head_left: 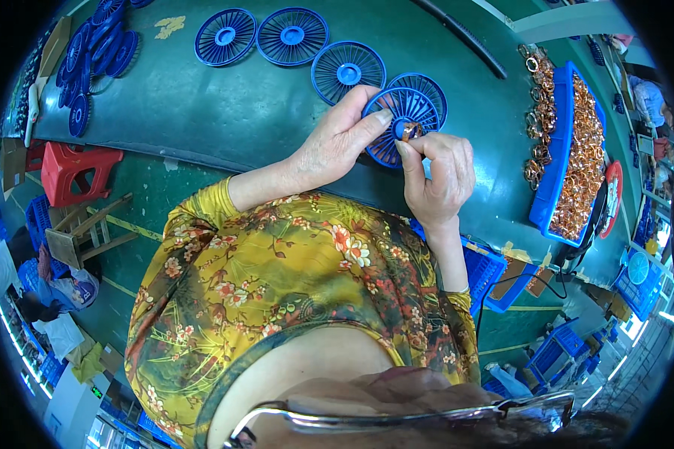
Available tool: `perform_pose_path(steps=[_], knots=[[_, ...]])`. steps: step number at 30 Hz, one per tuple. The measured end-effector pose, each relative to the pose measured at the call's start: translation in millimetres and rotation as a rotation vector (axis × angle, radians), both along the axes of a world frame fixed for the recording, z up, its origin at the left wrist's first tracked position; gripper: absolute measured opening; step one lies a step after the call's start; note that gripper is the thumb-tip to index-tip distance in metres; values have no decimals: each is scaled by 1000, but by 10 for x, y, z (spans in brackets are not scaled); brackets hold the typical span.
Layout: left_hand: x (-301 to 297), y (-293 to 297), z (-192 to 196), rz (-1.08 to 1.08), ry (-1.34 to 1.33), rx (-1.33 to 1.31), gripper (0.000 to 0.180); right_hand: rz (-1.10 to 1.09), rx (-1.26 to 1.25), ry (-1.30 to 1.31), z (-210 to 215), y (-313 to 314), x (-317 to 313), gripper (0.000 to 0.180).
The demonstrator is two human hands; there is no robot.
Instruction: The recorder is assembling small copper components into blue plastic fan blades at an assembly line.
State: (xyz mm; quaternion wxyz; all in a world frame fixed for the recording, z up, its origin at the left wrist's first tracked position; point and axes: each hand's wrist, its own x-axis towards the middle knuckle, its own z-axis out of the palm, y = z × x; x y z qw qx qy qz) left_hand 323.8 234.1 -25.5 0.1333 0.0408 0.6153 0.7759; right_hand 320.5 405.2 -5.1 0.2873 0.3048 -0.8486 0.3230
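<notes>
My left hand grips the near-left rim of a round blue spoked grille, thumb on its face. The grille is tilted above the green table, close to my body. At its hub, my right hand pinches a small copper-coloured metal piece between thumb and forefinger. The piece touches or sits just over the hub; fingers partly hide it, so I cannot tell whether it is seated. Behind lies another blue grille, partly covered by the held one. More grilles lie in a row toward the far left.
On the right, a blue tray holds many copper-coloured pieces; more such pieces lie beside it. Blue grilles are piled at the far left. A black bar lies at the back. A red stool stands left of the table.
</notes>
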Motion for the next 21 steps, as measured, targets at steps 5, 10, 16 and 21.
perform_pose_path(steps=[5,10,16,21], knots=[[32,42,34,77,204,-181,30,-13,116,-46,4,-31,-7,18],[68,57,76,123,349,-346,32,-7,195,-147,82,-61,12,16],[54,46,116,107,379,-340,34,-53,124,-123,82,-73,54,20],[-15,3,137,-43,287,-68,36,-220,278,-4,262,-22,126,32]])
